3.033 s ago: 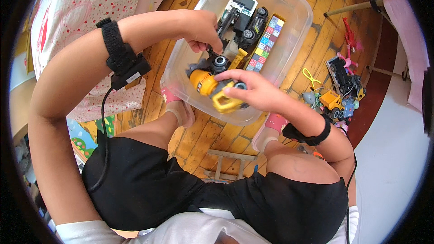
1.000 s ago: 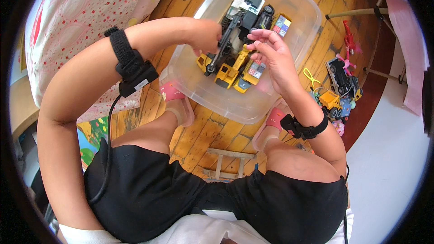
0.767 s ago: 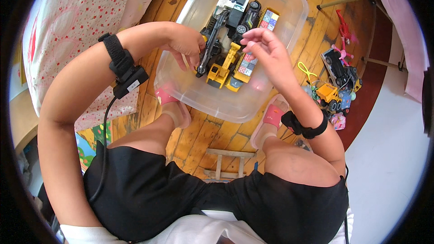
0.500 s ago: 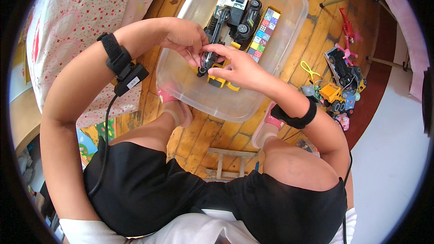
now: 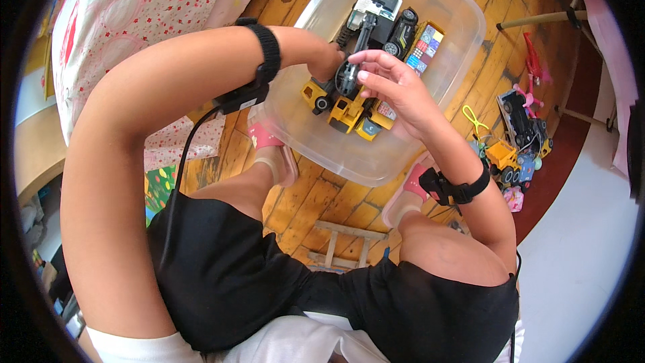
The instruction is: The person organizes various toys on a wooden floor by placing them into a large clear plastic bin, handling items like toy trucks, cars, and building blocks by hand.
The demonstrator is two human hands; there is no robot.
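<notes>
In a clear plastic bin, a white and black toy excavator has its long black arm pointing toward me. My left hand is low beside that arm, with most of its fingers hidden from view. At the arm's near end, my right hand has its thumb and fingers apart, with the fingertips close to or touching the black part. Several yellow toy trucks lie beneath my hands. Right of the excavator are a black toy car and a long yellow toy with a patterned checkered side.
On the wooden floor to the right is a pile of toys, including a yellow dump truck. A small wooden stool stands between my legs. Floral cloth hangs on the left, and a tan pole lies at the right.
My left hand has moved right and lower beside the excavator's arm. My right hand has opened and shifted right. The whole view has shifted slightly, and more yellow trucks show.
</notes>
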